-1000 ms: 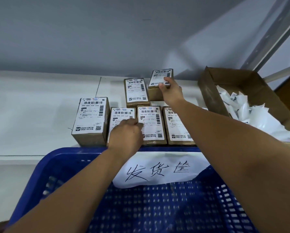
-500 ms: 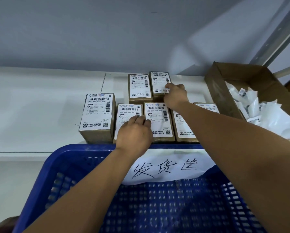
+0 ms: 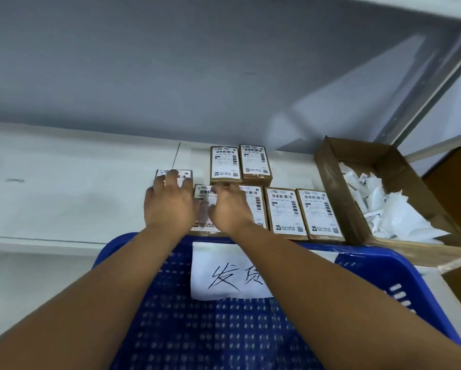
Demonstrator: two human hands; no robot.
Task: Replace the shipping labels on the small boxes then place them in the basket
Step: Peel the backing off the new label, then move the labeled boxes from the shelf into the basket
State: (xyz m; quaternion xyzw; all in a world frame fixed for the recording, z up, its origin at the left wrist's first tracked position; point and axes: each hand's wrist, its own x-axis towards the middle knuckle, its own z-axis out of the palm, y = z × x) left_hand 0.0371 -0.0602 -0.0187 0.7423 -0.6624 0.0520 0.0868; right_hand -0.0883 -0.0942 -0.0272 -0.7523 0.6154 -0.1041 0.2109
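grey wall is seen behind a long white bench (image 3: 64, 188), on which seven small brown cardboard boxes with white shipping labels (image 3: 284, 209) are laid flat, labels up. two of them are set side by side at the back, touching each other; five are lined up in a front row along the near edge of the bench. the left hand (image 3: 170, 206) is laid on the leftmost box of the front row (image 3: 184, 174), with its fingers spread across the label. the right hand (image 3: 230, 210) is placed on the next box (image 3: 203, 195), fingers bent down onto its label; whether anything is pinched cannot be told, since that part is blurred. a blue perforated plastic basket (image 3: 384, 271) is stood just in front of the bench, beneath both forearms, and a white paper sheet with black handwritten characters (image 3: 224, 276) is fixed to its far wall. an open brown cardboard carton (image 3: 331, 188) is set at the right, just beside the row, and crumpled white paper scraps (image 3: 392, 209) are piled inside it.
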